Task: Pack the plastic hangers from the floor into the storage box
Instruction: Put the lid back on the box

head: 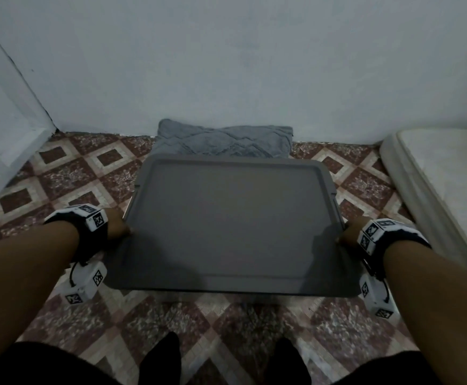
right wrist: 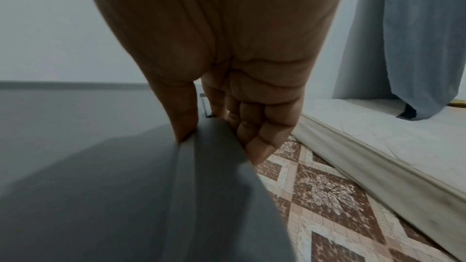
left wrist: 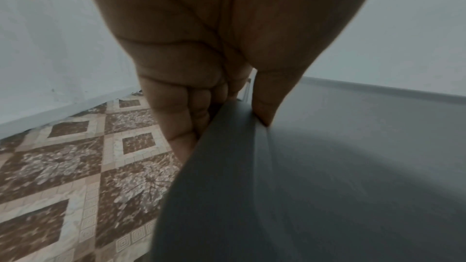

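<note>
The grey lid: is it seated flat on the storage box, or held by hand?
Held. The left hand and right hand each grip a side edge of the grey lid; whether it is seated cannot be told.

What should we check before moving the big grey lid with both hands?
1. Left hand grips the lid's left edge, thumb on top: ok.
2. Right hand grips the right edge the same way: ok.
3. Lid held roughly level: ok.
4. Floor beside the lid free of hangers: ok, none in view.
5. Hangers inside the box: cannot tell, the lid hides it.
6. Cushion behind and mattress on the right clear of the lid: ok.
</note>
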